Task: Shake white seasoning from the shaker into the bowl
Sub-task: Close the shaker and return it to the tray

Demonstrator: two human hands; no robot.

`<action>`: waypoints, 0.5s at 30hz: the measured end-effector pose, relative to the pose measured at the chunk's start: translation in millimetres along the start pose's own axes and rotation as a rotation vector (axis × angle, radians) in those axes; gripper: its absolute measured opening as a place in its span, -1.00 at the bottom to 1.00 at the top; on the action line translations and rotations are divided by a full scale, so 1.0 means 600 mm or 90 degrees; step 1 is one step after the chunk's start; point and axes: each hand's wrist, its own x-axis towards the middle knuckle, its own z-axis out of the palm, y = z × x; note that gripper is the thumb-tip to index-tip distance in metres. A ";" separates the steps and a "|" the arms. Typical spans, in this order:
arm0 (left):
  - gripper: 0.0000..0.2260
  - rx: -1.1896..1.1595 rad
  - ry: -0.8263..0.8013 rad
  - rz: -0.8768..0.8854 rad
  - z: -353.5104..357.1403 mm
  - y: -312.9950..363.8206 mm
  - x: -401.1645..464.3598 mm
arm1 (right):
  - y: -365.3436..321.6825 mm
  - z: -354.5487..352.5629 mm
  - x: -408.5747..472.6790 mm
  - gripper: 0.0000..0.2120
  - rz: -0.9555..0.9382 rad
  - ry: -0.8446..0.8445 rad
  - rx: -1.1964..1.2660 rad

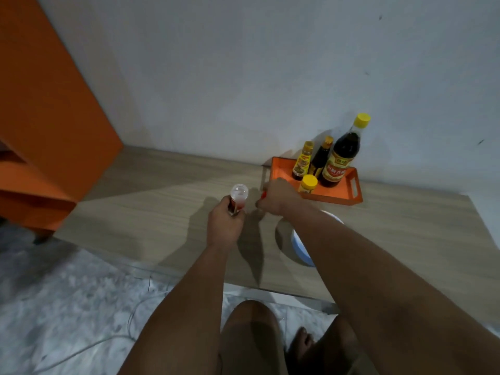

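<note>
— Clear plastic shaker (238, 197), uncapped: where?
— Left hand (226, 221) curls its fingers round it, at ten o'clock from the blue-rimmed white bowl (301, 249).
— Right hand (276, 197)?
— Pinching a small red cap (263, 195).

My left hand (226, 221) grips a clear shaker (238, 197) with red inside. My right hand (276, 197) pinches a red cap (263, 195). Pale-blue bowl (301, 251), wood-grain table (151, 209), orange tray (342, 190), yellow-capped dark bottles (342, 158).
</note>
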 end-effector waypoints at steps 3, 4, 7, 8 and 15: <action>-0.88 -0.004 0.001 0.009 -0.008 0.026 0.003 | -0.018 -0.079 0.007 -0.72 0.012 0.071 0.142; -0.90 -0.005 0.000 0.010 -0.010 0.037 0.004 | -0.024 -0.106 0.007 -0.74 0.018 0.100 0.206; -0.91 0.006 0.000 0.003 -0.014 0.066 0.009 | -0.041 -0.174 -0.002 -0.72 0.011 0.145 0.382; -0.91 0.011 -0.003 -0.001 -0.015 0.074 0.011 | -0.047 -0.190 -0.006 -0.70 -0.003 0.149 0.414; -0.88 -0.029 -0.007 -0.020 -0.019 0.114 0.015 | -0.065 -0.206 -0.041 -0.62 -0.171 0.146 0.337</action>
